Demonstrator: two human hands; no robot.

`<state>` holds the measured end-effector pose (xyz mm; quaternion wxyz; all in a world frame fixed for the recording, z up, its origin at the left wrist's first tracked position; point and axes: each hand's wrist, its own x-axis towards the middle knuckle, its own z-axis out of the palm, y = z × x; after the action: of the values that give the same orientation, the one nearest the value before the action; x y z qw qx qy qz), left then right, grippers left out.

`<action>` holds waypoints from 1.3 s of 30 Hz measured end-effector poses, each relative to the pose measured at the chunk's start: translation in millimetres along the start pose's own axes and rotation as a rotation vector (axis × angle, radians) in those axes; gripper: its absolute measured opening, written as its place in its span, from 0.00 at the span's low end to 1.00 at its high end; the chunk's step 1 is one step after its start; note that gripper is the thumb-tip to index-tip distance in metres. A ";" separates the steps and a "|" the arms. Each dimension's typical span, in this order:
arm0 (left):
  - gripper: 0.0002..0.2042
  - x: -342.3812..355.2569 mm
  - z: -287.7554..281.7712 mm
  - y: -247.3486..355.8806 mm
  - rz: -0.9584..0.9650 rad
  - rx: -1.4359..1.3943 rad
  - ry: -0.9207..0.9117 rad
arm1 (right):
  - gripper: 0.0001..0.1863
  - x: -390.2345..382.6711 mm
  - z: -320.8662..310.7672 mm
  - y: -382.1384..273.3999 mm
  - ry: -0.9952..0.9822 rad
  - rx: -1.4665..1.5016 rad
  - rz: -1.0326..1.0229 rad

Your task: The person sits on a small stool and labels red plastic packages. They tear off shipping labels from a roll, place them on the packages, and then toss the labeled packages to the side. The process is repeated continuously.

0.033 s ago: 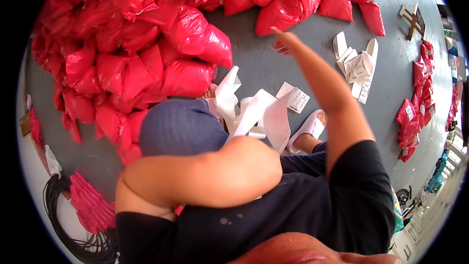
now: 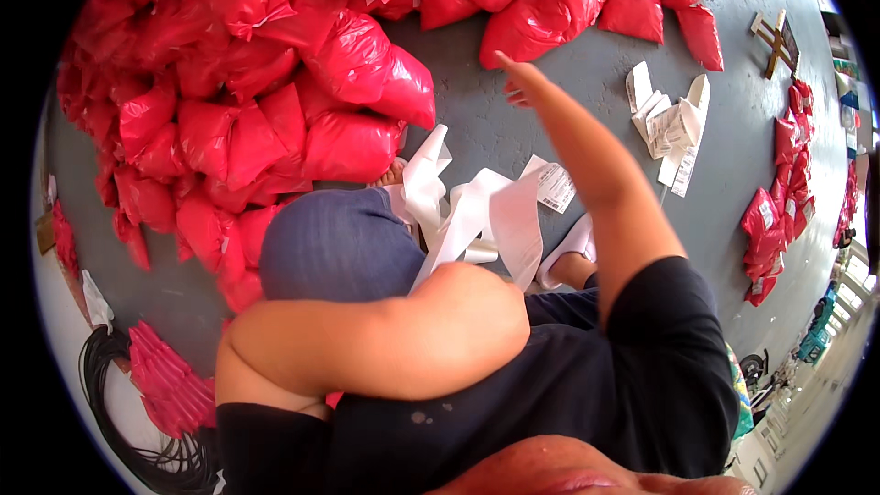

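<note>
My right hand (image 2: 519, 82) reaches out over the floor, just short of a plump red plastic bag (image 2: 527, 29) in the far pile. One finger is stretched out and the others are partly curled, with nothing seen in them. My left arm (image 2: 367, 339) bends across my body, and its hand is hidden. A long curling white label strip (image 2: 513, 225) lies by my legs, close to the bent left arm. A printed label (image 2: 555, 186) shows at its right end. My knee (image 2: 344, 243) in blue trousers stands left of the strip.
Stuffed red bags (image 2: 202, 137) are heaped along the left and far side. Folded printed label strips (image 2: 674, 128) lie on the grey floor at right. Beyond them are a wooden frame (image 2: 777, 44) and more red bags (image 2: 765, 229). Black cable (image 2: 96, 403) coils at lower left.
My right arm and hand have shifted a little to the left. The printed label near it has moved slightly left too. My left arm stays nearly still.
</note>
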<state>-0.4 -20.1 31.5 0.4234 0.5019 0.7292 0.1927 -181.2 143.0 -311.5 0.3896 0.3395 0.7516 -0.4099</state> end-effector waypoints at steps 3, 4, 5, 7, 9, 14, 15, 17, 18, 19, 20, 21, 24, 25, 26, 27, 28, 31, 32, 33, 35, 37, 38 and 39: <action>0.07 0.6 -10.6 -12.5 -0.027 -0.016 -0.046 | 0.26 70.3 38.3 12.4 0.114 0.404 -0.081; 0.07 -1.3 -11.1 -14.8 -0.033 -0.031 -0.053 | 0.22 74.7 44.6 10.2 0.128 0.520 -0.139; 0.07 -2.1 -11.0 -16.6 -0.034 -0.042 -0.062 | 0.18 79.7 41.0 10.2 0.100 0.557 -0.212; 0.07 0.2 -4.5 -22.8 -0.040 -0.046 -0.012 | 0.11 76.4 9.9 7.6 0.061 0.628 -0.350; 0.07 3.7 -7.5 -22.8 -0.047 -0.036 0.005 | 0.10 21.8 -64.6 -9.8 -0.209 0.583 -0.350; 0.05 15.3 -12.5 -10.4 -0.035 -0.013 0.035 | 0.17 -127.9 -218.3 20.4 -0.584 0.726 -0.429; 0.04 16.3 -10.9 -7.1 -0.038 0.007 0.059 | 0.18 -158.2 -230.9 31.9 -0.621 0.742 -0.478; 0.03 27.5 -11.7 -8.4 0.013 0.089 0.172 | 0.18 -189.9 -262.1 85.0 -0.611 0.891 -0.491; 0.03 35.1 -9.7 -8.6 0.018 0.087 0.179 | 0.19 -196.0 -276.8 120.8 -0.506 0.972 -0.423; 0.03 43.1 -10.1 -7.7 0.021 0.090 0.189 | 0.16 -195.2 -293.2 161.5 -0.524 1.001 -0.441; 0.04 54.2 -14.2 -5.0 -0.042 0.132 0.077 | 0.14 -184.3 -298.9 205.9 -0.199 0.988 -0.401; 0.06 63.8 -13.5 -4.5 -0.048 0.131 0.078 | 0.13 -167.9 -302.7 252.1 0.120 0.965 -0.343; 0.11 81.1 -4.3 -14.7 -0.101 0.023 0.052 | 0.14 -104.3 -310.4 408.1 0.761 0.496 -0.094; 0.12 84.8 1.0 -17.6 -0.138 -0.001 0.030 | 0.15 -85.2 -303.9 447.2 0.972 0.368 -0.043; 0.13 90.9 3.1 -20.9 -0.170 -0.022 0.015 | 0.17 -77.1 -291.3 460.9 1.028 0.499 -0.180; 0.13 99.4 3.4 -19.3 -0.218 -0.041 -0.053 | 0.19 -80.5 -280.5 456.4 0.975 0.386 -0.077; 0.13 110.0 2.8 -19.7 -0.295 -0.147 -0.111 | 0.23 -78.3 -271.0 458.4 0.975 0.216 0.008; 0.13 140.0 8.1 -21.8 -0.349 -0.263 -0.212 | 0.41 -63.3 -228.5 480.0 0.810 0.192 0.237; 0.13 149.4 6.4 -17.5 -0.371 -0.261 -0.208 | 0.45 -68.4 -217.0 477.0 0.630 0.151 0.282; 0.13 159.8 6.2 -15.0 -0.389 -0.266 -0.214 | 0.47 -71.7 -204.6 477.3 0.537 0.151 0.332; 0.14 173.3 7.1 -18.2 -0.350 -0.328 -0.169 | 0.40 -91.1 -186.8 471.0 0.188 0.578 0.335; 0.14 193.9 2.6 -17.0 -0.363 -0.400 -0.093 | 0.35 -69.2 -162.9 490.4 0.067 1.035 0.220; 0.14 203.7 2.3 -22.3 -0.451 -0.555 -0.074 | 0.32 -66.9 -164.0 490.4 0.107 1.077 0.154; 0.13 216.5 2.9 -20.8 -0.499 -0.700 -0.015 | 0.30 -63.1 -162.1 485.8 0.149 1.118 0.088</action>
<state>-39.6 164.4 -76.7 0.6070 0.1378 0.7158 0.3165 201.5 484.3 -369.3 0.1131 0.5533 0.4308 -0.7039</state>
